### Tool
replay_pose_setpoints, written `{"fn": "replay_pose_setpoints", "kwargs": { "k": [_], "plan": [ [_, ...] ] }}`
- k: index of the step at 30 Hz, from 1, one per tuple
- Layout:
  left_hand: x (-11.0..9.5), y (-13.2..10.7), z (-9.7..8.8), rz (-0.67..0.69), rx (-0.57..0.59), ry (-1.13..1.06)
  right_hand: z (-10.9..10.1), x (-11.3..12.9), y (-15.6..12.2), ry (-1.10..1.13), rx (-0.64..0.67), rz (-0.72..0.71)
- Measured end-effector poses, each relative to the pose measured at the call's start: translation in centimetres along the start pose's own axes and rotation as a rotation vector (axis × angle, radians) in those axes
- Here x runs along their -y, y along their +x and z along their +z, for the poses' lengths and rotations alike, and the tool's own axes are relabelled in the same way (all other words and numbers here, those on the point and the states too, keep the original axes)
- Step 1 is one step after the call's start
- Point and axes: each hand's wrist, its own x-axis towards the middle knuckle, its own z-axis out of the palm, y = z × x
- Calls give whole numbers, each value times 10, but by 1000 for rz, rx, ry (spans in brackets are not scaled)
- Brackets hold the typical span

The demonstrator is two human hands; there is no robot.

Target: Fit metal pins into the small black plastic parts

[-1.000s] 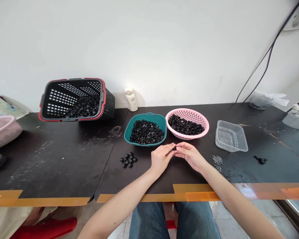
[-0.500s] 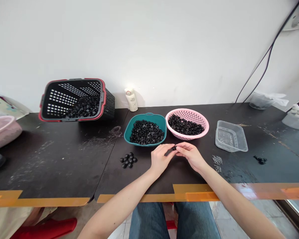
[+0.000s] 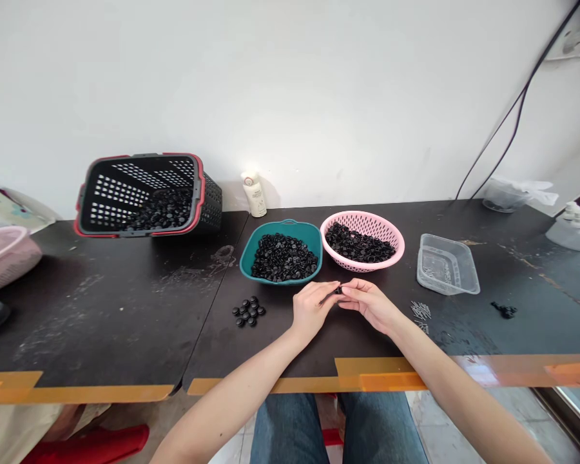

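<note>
Fingertips (image 3: pixel 344 290) of your right hand (image 3: pixel 372 307) are pinching a small black plastic piece (image 3: pixel 338 290), with the hand mostly closed and hovering just above the black tabletop (image 3: pixel 319 351). Your left hand (image 3: pixel 312 310) is curling partly shut around a thin dark pin (image 3: pixel 327 297), whose tip is pointing toward the piece. You are keeping both hands close together, though I cannot tell whether the pin and the piece are touching. Just beyond your hands, a teal plastic tub (image 3: pixel 245 263) is holding a heap of small black parts (image 3: pixel 284 258), and a pink plastic colander (image 3: pixel 367 216) beside it is holding a second heap (image 3: pixel 360 243). A loose cluster of black parts (image 3: pixel 248 311) is sitting on the tabletop to the left of your left hand, while a small pile of metal pins (image 3: pixel 421 310) is lying off to your right, near a clear plastic tray (image 3: pixel 447 274). Farther left, on the neighbouring table, a red-rimmed black perforated basket (image 3: pixel 199 187) is lying tipped on its side with more black parts inside.
</note>
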Motion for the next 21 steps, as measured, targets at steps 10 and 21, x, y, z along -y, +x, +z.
{"fn": "replay_pose_setpoints", "kwargs": {
  "k": [10,21],
  "plan": [
    [1,0,0,42,18,-61,-2,3,-1,52,131,23],
    [4,-2,2,46,45,-52,11,-5,-4,103,95,-79]
  ]
}}
